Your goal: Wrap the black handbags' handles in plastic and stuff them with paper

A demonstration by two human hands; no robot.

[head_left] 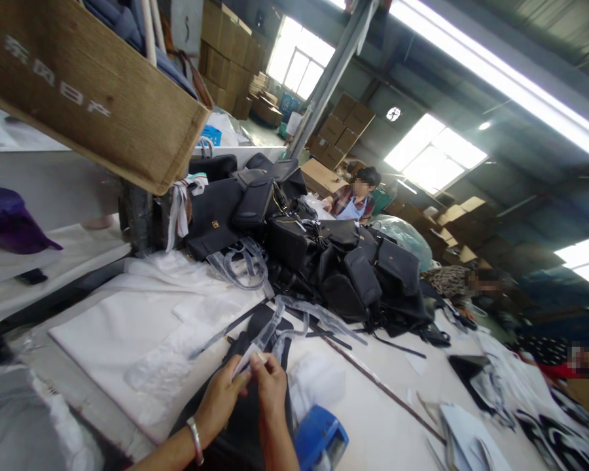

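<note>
My left hand [222, 394] and my right hand [269, 384] meet at the near edge of the table, both with fingers closed. Between them they pinch a white strip [246, 362], which seems joined to a clear plastic-wrapped strap [302, 305] running away across the table. Underneath lies a black bag [260, 326], partly covered by my hands and forearms. Just right of my right forearm sits a blue tape dispenser [321, 437], cut off by the frame's bottom edge. Crumpled white wrapping [317, 384] lies beside it.
A large pile of black bags [324, 255] stands across the table. White sheets [127, 333] cover the left side, under a hanging brown fabric bag [93, 91]. Papers [471, 438] lie at the right. A person [356, 196] sits behind the pile; others are farther right.
</note>
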